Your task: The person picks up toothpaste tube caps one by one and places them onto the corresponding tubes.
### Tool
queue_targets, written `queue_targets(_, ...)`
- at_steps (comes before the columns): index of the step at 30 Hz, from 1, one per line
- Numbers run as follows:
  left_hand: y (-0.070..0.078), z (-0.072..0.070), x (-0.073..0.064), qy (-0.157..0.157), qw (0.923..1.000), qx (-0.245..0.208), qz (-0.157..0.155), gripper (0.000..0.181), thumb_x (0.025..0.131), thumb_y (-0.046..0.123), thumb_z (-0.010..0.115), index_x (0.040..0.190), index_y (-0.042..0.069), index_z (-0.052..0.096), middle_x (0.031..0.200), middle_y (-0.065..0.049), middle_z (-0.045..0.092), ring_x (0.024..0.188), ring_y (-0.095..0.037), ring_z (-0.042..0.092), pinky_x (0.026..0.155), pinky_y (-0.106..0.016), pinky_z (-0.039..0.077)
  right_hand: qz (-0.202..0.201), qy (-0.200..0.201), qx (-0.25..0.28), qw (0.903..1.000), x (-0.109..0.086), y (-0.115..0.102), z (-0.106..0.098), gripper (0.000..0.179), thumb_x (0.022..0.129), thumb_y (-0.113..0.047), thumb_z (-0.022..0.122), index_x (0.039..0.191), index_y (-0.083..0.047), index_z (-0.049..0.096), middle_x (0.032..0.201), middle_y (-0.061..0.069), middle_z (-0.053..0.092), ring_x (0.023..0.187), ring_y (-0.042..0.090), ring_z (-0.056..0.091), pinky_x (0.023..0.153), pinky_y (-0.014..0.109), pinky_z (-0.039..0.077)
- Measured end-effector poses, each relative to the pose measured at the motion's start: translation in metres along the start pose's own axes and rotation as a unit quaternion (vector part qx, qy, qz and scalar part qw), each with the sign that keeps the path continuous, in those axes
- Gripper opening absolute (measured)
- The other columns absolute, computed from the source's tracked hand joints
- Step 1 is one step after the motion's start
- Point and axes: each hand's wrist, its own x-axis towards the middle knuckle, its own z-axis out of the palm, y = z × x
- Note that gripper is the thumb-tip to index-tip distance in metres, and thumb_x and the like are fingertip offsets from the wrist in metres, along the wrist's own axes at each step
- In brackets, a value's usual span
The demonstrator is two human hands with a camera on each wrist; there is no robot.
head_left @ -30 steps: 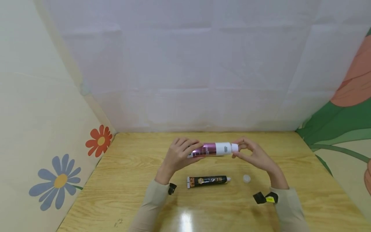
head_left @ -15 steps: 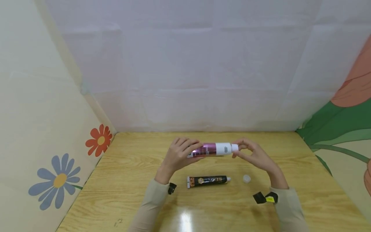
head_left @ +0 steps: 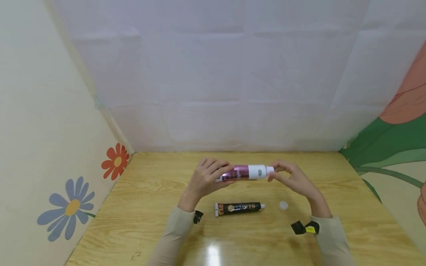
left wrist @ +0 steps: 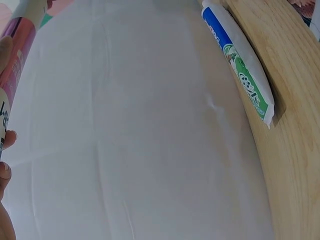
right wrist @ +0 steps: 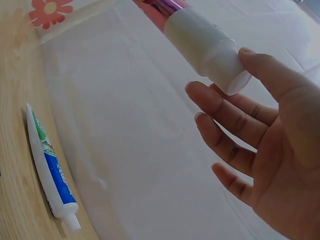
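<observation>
My left hand [head_left: 208, 177] grips the rear half of a purple and white toothpaste tube [head_left: 241, 172], held level above the table with its cap end to the right. At that end, my right hand [head_left: 296, 180] pinches the white cap [right wrist: 230, 75] between thumb and index finger. The other right fingers are spread loosely below, seen in the right wrist view. The tube's tail is partly hidden by my left fingers. Nearer to me, a black toothpaste tube [head_left: 239, 208] lies on the table, its white nozzle bare. A small whitish round cap [head_left: 283, 205] lies to its right.
A white, blue and green toothpaste tube [right wrist: 51, 165] lies at the back of the wooden table [head_left: 149, 207]; in the head view the held tube mostly covers it. A white sheet [head_left: 213, 92] rises behind the table, with flower-printed panels [head_left: 71, 207] at both sides.
My right thumb and index finger have shifted slightly around the cap. The left hand keeps its hold on the tube, and the things on the table stay where they were.
</observation>
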Motion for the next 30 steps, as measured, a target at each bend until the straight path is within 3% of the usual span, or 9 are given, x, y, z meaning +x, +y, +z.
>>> queue_targets(5,0.001,-0.001,0.001,0.003,1.0,-0.001,0.002,0.055,0.065,0.044,0.081,0.109,0.014,0.066,0.099,0.0,0.066,0.083,-0.016,0.058,0.07,-0.029,0.048,0.0,-0.001,-0.013,0.9999,0.0,0.0,0.0,0.012,0.092,-0.012,0.057,0.101,-0.012,0.064,0.084,-0.004,0.068,0.087,0.011,0.06,0.082,0.044,0.045)
queue_targets(10,0.001,-0.001,0.002,0.003,1.0,0.003,0.004,0.056,0.065,0.045,0.081,0.109,0.015,0.066,0.098,0.0,0.066,0.083,-0.016,0.058,0.07,-0.029,0.048,-0.002,-0.002,-0.019,0.9998,0.001,-0.003,0.0,0.014,0.093,-0.008,0.053,0.097,-0.01,0.066,0.082,-0.002,0.068,0.087,0.009,0.058,0.082,0.042,0.043)
queue_targets(16,0.002,0.0,0.001,0.005,1.0,0.001,0.006,0.056,0.064,0.045,0.081,0.109,0.015,0.067,0.097,0.0,0.067,0.083,-0.016,0.058,0.07,-0.029,0.048,-0.022,-0.005,-0.027,0.9994,0.0,-0.023,0.0,0.019,0.094,-0.001,0.049,0.09,-0.005,0.067,0.078,0.008,0.068,0.083,0.008,0.057,0.079,0.04,0.042)
queue_targets(22,0.002,0.001,0.0,0.002,1.0,0.003,0.007,0.057,0.063,0.045,0.082,0.108,0.014,0.067,0.097,0.0,0.067,0.082,-0.015,0.058,0.07,-0.028,0.048,-0.019,0.0,-0.031,0.9993,0.0,-0.038,0.0,0.03,0.095,0.0,0.044,0.076,-0.01,0.066,0.074,0.008,0.065,0.081,0.008,0.055,0.078,0.034,0.041)
queue_targets(30,0.002,0.001,0.0,0.009,0.9999,-0.005,0.004,0.057,0.062,0.044,0.083,0.108,0.015,0.067,0.097,0.001,0.067,0.083,-0.015,0.058,0.071,-0.028,0.048,-0.025,0.008,-0.022,0.9994,-0.001,-0.031,0.001,0.034,0.097,-0.001,0.041,0.073,-0.008,0.065,0.072,0.005,0.063,0.08,0.008,0.054,0.078,0.033,0.04)
